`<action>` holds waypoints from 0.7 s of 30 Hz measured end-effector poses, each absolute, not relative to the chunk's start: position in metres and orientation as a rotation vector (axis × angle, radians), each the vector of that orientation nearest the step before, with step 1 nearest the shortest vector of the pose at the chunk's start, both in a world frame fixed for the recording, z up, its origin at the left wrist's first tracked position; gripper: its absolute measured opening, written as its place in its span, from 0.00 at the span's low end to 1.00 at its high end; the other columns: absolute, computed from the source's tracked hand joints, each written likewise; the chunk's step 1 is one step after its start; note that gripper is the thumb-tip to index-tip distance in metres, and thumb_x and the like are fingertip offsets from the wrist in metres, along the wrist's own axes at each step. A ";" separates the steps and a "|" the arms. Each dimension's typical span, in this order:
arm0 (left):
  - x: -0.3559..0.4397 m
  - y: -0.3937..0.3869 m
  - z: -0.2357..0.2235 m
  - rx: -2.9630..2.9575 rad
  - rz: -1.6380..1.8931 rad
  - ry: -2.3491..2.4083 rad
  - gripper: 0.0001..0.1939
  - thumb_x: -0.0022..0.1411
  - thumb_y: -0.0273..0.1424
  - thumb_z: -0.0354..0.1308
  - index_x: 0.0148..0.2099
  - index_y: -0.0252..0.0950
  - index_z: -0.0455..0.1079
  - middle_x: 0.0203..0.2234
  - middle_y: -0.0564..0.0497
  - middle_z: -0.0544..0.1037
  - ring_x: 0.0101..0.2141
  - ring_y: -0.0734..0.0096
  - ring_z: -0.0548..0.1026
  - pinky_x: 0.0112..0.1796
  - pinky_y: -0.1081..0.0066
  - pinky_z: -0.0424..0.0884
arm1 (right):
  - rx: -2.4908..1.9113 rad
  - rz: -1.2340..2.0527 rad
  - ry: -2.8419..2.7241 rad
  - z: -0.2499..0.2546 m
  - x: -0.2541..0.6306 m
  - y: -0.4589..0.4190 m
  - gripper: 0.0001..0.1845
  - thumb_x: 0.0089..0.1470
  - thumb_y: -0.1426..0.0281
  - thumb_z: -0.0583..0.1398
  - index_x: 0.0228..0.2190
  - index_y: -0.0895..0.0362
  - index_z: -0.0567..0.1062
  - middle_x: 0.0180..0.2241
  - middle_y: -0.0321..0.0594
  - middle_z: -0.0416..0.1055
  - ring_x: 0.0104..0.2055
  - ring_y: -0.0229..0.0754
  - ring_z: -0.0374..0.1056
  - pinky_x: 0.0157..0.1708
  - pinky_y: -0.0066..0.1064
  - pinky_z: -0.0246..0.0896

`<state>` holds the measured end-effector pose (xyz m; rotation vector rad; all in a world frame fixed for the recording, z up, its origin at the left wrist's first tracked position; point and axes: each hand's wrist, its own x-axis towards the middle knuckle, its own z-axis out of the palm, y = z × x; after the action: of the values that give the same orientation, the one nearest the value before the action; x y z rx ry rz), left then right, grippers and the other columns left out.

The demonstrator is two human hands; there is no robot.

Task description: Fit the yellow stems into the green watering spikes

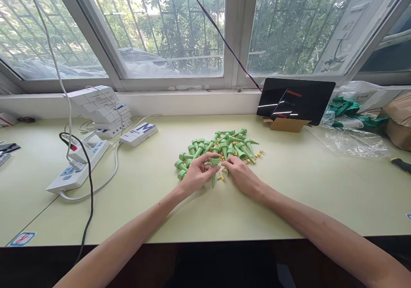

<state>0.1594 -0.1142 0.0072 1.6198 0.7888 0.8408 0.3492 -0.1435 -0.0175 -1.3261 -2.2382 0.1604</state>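
My left hand (196, 174) is closed around a green plastic watering spike (214, 181), held upright with its ribbed cap on top and its point down. Just to the right, my right hand (241, 176) has its fingers pinched together at the near side of the pile; whatever they hold is hidden. Behind both hands lies a heap of similar green watering spikes (245, 150), some partly covered by my hands. Small yellow plastic fittings (221, 176) are scattered among and in front of them.
A white power strip (72, 170) with cables stands at left, near stacked white boxes (104, 110) and a single white box (139, 134). A dark tablet (295, 99) leans in a cardboard stand (285, 124) at the back. Clear plastic wrapping (356, 142) lies at right.
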 end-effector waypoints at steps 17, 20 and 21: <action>0.158 -0.114 0.008 1.643 0.865 0.855 0.19 0.59 0.39 0.62 0.50 0.37 0.71 0.13 0.62 0.54 0.16 0.81 0.51 0.18 0.77 0.51 | -1.251 0.283 -2.250 -0.014 0.353 -0.146 0.18 0.53 0.89 0.48 0.33 0.59 0.70 0.36 0.41 0.61 0.38 0.40 0.58 0.39 0.31 0.59; 0.159 -0.114 0.009 1.641 0.852 0.850 0.19 0.59 0.39 0.62 0.50 0.37 0.71 0.12 0.62 0.53 0.15 0.81 0.51 0.19 0.76 0.51 | -1.258 0.276 -2.251 -0.013 0.353 -0.146 0.18 0.52 0.89 0.48 0.32 0.58 0.69 0.36 0.41 0.61 0.37 0.40 0.58 0.38 0.31 0.59; 0.159 -0.114 0.010 1.634 0.851 0.850 0.19 0.59 0.39 0.61 0.50 0.37 0.71 0.12 0.63 0.52 0.16 0.81 0.50 0.19 0.76 0.51 | -1.257 0.274 -2.250 -0.013 0.353 -0.146 0.18 0.52 0.89 0.48 0.31 0.58 0.69 0.35 0.41 0.60 0.37 0.40 0.57 0.38 0.30 0.59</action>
<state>0.1586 -0.1144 0.0096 1.6337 0.8499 0.8510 0.3530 -0.1463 -0.0132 -1.2575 -2.2502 0.2738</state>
